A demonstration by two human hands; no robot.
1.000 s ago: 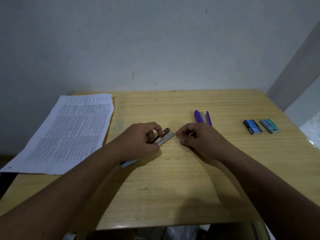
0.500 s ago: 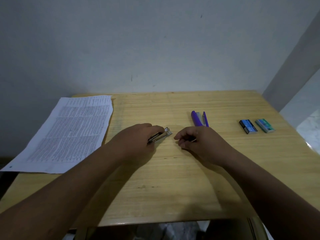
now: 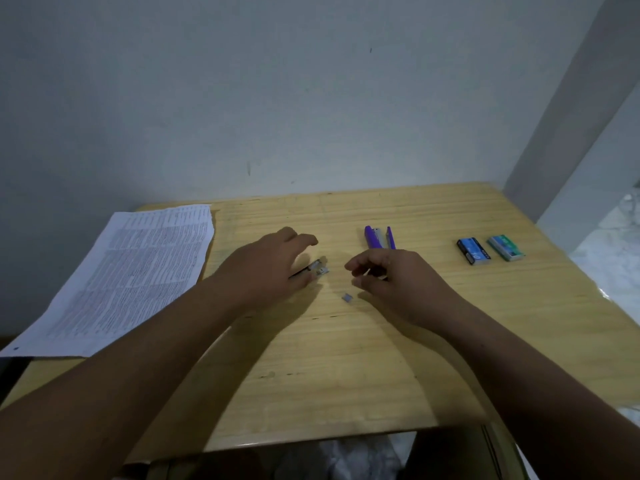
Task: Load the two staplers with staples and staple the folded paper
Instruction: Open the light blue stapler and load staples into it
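Table (image 3: pixel 381 358) light wood, smooth with faint sheen; printed sheet (image 3: pixel 131 271) matt paper; purple stapler (image 3: pixel 373 237) glossy plastic; small stapler (image 3: pixel 317 266) bare metal; staple boxes (image 3: pixel 473 251) printed card.

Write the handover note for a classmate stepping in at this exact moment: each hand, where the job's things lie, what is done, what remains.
Left hand rests over the small stapler, fingers spread.
Right hand hovers loosely curled; whether it holds staples is unclear.
A small staple piece lies loose on the table.
Purple stapler lies open, untouched.
Two staple boxes sit right.
Paper lies left, not visibly stapled.
Left: finish loading both staplers, staple.
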